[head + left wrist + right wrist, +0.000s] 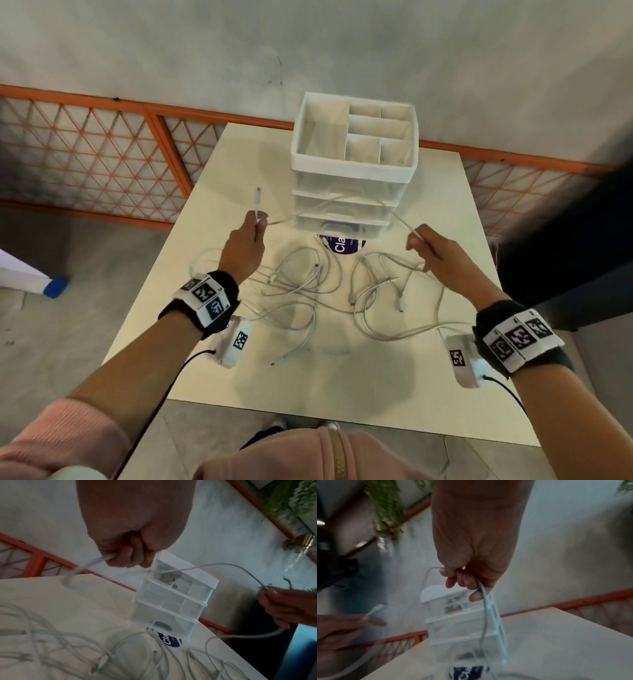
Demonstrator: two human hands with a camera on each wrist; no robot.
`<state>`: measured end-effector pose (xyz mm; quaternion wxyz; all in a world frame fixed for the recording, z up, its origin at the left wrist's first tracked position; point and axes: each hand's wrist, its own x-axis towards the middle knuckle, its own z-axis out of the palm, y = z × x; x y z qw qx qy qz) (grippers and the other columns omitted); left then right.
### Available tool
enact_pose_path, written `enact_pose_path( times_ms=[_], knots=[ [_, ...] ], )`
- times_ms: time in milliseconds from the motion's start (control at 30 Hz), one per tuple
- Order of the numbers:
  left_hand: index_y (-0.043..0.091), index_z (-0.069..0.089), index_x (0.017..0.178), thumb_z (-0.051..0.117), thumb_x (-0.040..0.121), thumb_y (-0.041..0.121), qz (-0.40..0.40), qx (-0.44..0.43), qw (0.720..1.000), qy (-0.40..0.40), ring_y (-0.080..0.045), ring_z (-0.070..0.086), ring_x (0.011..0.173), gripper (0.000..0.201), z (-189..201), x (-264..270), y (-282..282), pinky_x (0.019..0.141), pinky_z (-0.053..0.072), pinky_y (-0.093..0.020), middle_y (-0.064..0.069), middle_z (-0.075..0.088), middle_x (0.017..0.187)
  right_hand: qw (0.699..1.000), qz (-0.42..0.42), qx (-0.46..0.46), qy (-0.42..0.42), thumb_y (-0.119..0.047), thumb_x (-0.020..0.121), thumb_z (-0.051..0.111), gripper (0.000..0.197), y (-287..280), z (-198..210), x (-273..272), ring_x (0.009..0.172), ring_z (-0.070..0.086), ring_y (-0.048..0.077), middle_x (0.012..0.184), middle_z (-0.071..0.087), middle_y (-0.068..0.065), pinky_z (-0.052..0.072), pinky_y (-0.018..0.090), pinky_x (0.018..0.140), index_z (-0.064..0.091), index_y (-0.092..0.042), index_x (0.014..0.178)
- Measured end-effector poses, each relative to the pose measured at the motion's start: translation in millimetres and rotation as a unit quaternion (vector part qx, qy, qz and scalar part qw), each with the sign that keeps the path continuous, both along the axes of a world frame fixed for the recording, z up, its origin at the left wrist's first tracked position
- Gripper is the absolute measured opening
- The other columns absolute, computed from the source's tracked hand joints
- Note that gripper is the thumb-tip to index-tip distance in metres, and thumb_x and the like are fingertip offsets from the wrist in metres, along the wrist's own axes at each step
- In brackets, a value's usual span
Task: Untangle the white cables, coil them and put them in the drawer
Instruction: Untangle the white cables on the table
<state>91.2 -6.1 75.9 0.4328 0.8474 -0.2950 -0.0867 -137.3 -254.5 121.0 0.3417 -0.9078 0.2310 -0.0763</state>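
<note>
- Both hands are up over the bench, each gripping one white cable: the left hand [247, 240] pinches it just below the plug, which sticks up at about 12 o'clock from the fist, and the right hand [432, 250] has its fingers curled round the cable further along.
- That held cable [342, 200] runs between the hands in front of the drawer unit [352, 164], probably so it lifts clear of the rest and the snag shows.
- Everything else, the tangle of cables [308, 294], lies loose on the bench [445, 377] at roughly 6 o'clock from the drawer unit, between the wrists.
- All drawers look closed; which one is meant can't be told.
- Purple label [340, 244] pokes out at the unit's foot, reading "Cla".
- Early days by the look of it: nothing coiled, nothing stowed.
- Wrist views are blurry, so the exact finger hold is hard to read.
</note>
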Motion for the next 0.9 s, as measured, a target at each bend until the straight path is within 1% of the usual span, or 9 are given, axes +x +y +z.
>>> enact_pose_path(
  times_ms=[33, 100, 200, 300, 433, 567, 667, 767, 900],
  knots=[
    [0.011, 0.046, 0.130, 0.031, 0.103, 0.024, -0.008, -0.011, 1.000, 0.000, -0.039, 0.061, 0.076, 0.033, 1.9, -7.5, -3.1, 0.072, 0.048, -0.042, -0.020, 0.063, 0.080, 0.999, 0.027, -0.025, -0.003, -0.022, 0.100, 0.040, 0.019, 7.1, 6.6, 7.7, 0.057, 0.049, 0.006, 0.065, 0.053, -0.005, 0.040, 0.014, 0.061, 0.052, -0.012, 0.091],
    [0.015, 0.043, 0.136, 0.029, 0.103, 0.026, -0.041, -0.058, 0.997, -0.013, -0.011, 0.058, 0.063, 0.038, 11.8, -24.0, -13.5, 0.066, 0.046, -0.028, -0.006, 0.057, 0.069, 0.995, 0.080, -0.056, 0.007, -0.025, 0.100, 0.040, 0.022, 23.8, 17.5, 23.4, 0.053, 0.050, -0.002, 0.060, 0.048, -0.016, 0.037, 0.013, 0.059, 0.055, -0.012, 0.092],
    [0.011, 0.051, 0.129, 0.030, 0.103, 0.020, -0.125, -0.107, 0.985, -0.045, 0.011, 0.049, 0.072, 0.035, 25.6, -46.9, -32.7, 0.070, 0.038, -0.013, 0.002, 0.048, 0.092, 0.990, 0.134, -0.048, 0.015, -0.029, 0.099, 0.043, 0.024, 45.6, 23.7, 45.9, 0.055, 0.050, -0.005, 0.058, 0.052, -0.022, 0.037, 0.018, 0.060, 0.061, -0.013, 0.094],
    [0.006, 0.052, 0.121, 0.030, 0.103, 0.020, -0.154, -0.134, 0.979, 0.008, 0.006, 0.048, 0.073, 0.032, 33.4, -63.9, -44.1, 0.072, 0.040, -0.014, 0.012, 0.037, 0.102, 0.985, 0.172, -0.018, -0.023, -0.028, 0.098, 0.046, 0.022, 59.0, 30.7, 61.4, 0.059, 0.052, -0.006, 0.061, 0.053, -0.021, 0.037, 0.011, 0.062, 0.062, -0.017, 0.088],
    [0.006, 0.054, 0.109, 0.026, 0.105, 0.023, -0.081, -0.213, 0.970, 0.088, -0.006, 0.047, 0.055, 0.033, 47.9, -68.7, -46.7, 0.060, 0.044, -0.019, 0.005, 0.053, 0.091, 0.984, 0.173, -0.021, -0.035, -0.026, 0.099, 0.046, 0.024, 58.5, 39.7, 66.6, 0.062, 0.052, -0.003, 0.059, 0.054, -0.021, 0.035, 0.012, 0.061, 0.065, -0.012, 0.090],
    [0.005, 0.053, 0.095, 0.027, 0.105, 0.019, -0.102, -0.228, 0.964, 0.094, -0.006, 0.044, 0.043, 0.031, 60.7, -68.5, -50.5, 0.051, 0.042, -0.018, 0.000, 0.065, 0.089, 0.980, 0.196, -0.019, -0.008, -0.025, 0.099, 0.044, 0.025, 64.9, 34.4, 65.0, 0.067, 0.058, 0.003, 0.072, 0.063, -0.015, 0.043, 0.018, 0.067, 0.062, -0.026, 0.117],
    [0.015, 0.044, 0.083, 0.025, 0.105, 0.018, -0.065, -0.233, 0.967, 0.072, -0.006, 0.042, 0.039, 0.029, 63.1, -65.1, -50.5, 0.047, 0.038, -0.015, 0.003, 0.063, 0.082, 0.985, 0.169, 0.005, -0.027, -0.019, 0.099, 0.045, 0.020, 62.5, 28.8, 57.0, 0.059, 0.052, -0.002, 0.066, 0.054, -0.010, 0.039, 0.011, 0.061, 0.061, -0.008, 0.093],
    [0.020, 0.039, 0.080, 0.022, 0.105, 0.016, -0.007, -0.291, 0.954, 0.068, -0.004, 0.040, 0.037, 0.030, 65.7, -56.7, -42.9, 0.044, 0.036, -0.017, 0.004, 0.059, 0.076, 0.991, 0.130, -0.020, -0.002, -0.008, 0.098, 0.041, 0.021, 43.5, 14.1, 44.4, 0.060, 0.047, 0.002, 0.070, 0.051, -0.005, 0.037, 0.013, 0.060, 0.057, 0.000, 0.087],
    [0.018, 0.038, 0.080, 0.019, 0.104, 0.015, 0.067, -0.381, 0.919, 0.081, -0.004, 0.039, 0.038, 0.031, 73.9, -44.6, -31.9, 0.042, 0.037, -0.018, 0.000, 0.054, 0.071, 0.975, 0.101, -0.122, 0.157, -0.006, 0.095, 0.041, 0.024, 11.3, -28.8, 22.2, 0.088, 0.053, 0.024, 0.087, 0.052, 0.000, 0.040, 0.038, 0.085, 0.063, -0.009, 0.086]
  ],
)
